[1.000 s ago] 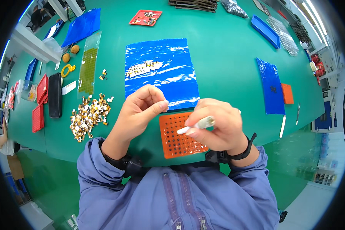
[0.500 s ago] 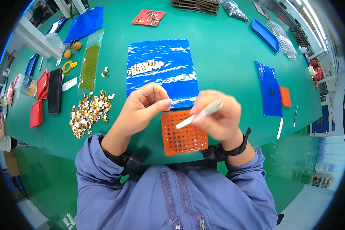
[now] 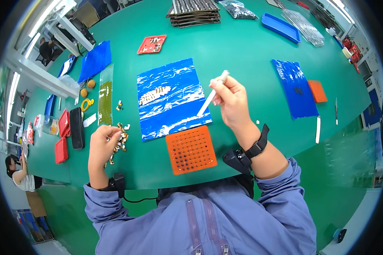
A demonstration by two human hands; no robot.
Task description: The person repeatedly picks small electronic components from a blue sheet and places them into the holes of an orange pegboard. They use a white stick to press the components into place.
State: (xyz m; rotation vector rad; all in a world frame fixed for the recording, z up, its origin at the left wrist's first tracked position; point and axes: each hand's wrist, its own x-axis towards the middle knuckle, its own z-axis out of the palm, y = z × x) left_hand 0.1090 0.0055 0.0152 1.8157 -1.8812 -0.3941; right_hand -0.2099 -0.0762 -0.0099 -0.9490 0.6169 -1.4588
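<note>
My left hand (image 3: 103, 146) is over the pile of small white and gold-brown parts (image 3: 122, 140), thumb and fingertips pinched together and partly covering it. Whatever may be between them is too small to make out. In my right hand (image 3: 232, 102) is a slim white pen-like tool (image 3: 207, 103), tip slanting down over a blue plastic sheet (image 3: 174, 121). A cluster of small white parts (image 3: 154, 96) lies on that sheet. Against its near edge sits an orange perforated block (image 3: 206, 155), with small black pieces in several of its holes, mostly toward the left.
To the left lie a black case (image 3: 76, 127), red trays (image 3: 61, 151), yellow scissors (image 3: 86, 104) and a clear strip of green pieces (image 3: 105, 95). At right are another blue sheet (image 3: 295, 104), an orange block (image 3: 317, 91) and tweezers (image 3: 336, 111). Farther back stands a red tray (image 3: 152, 44).
My left hand has moved left from above the orange block to the parts pile. My right hand, still holding the white tool, has lifted away from the block toward the blue sheet's right edge.
</note>
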